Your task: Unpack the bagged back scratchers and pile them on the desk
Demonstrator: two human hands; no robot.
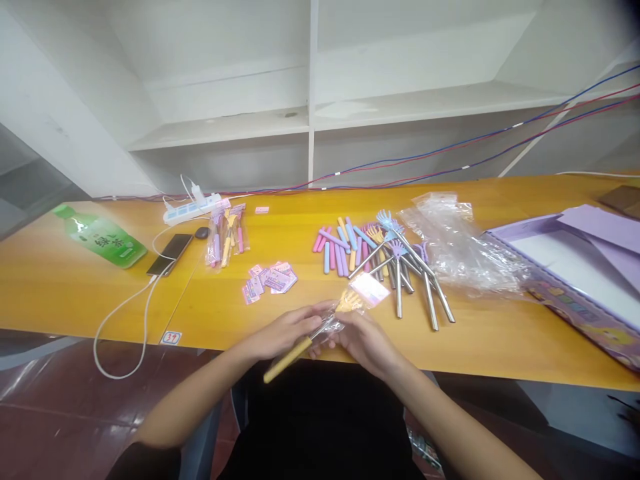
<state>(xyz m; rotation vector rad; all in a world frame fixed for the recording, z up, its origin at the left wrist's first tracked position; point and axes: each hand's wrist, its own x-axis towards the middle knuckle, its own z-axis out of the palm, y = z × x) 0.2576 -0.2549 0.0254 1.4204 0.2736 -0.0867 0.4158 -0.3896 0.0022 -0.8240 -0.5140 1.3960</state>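
Near the table's front edge I hold a yellow back scratcher point(287, 360), its hand-shaped head inside a clear plastic bag point(330, 325). My left hand point(290, 330) is closed around the metal shaft and the bag. The head end is gripped through the bag by my right hand point(367, 339). A pink and white card point(370, 289) lies at the top of the bag. Beyond my hands lie several metal back scratcher shafts point(399, 287) with coloured hand-shaped heads. Beside them is a pile of coloured handles point(333, 252). Loose printed cards point(281, 277) are left of my hands.
Bagged back scratchers point(227, 237) lie at the back left, near a power strip point(193, 209), phone point(171, 255), white cable point(107, 320) and green bottle point(103, 237). Clear bags point(455, 253) and a purple box point(575, 303) occupy the right. White shelving point(313, 87) stands behind.
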